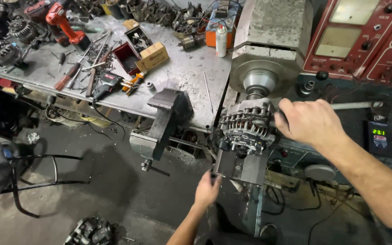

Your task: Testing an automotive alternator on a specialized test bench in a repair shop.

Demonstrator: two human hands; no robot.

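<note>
The ribbed silver-and-black alternator (247, 128) sits just right of centre in the head view, mounted on a dark metal bracket (241, 168) directly beneath the grey cone-shaped spindle (260, 82) of a large grey machine head (271, 34) at 12 o'clock from it. The right hand (311, 121), coming in from 4 o'clock, is closed with its fingers curled tight around a grey metal lever bar (352, 105) that runs off toward 3 o'clock; its knuckles lie just beside the alternator's right edge. The left hand (207, 189) reaches up from 6 o'clock to the lower left corner of the bracket, fingers bunched together against it; whether they pinch anything cannot be told. At 9 o'clock from the alternator a dark grey steel bench vise (166, 119) hangs off the edge of a scratched metal workbench (182, 75). At 1 o'clock stands a red instrument panel (364, 38), and at 3 o'clock a small black meter with green digits (379, 137).
</note>
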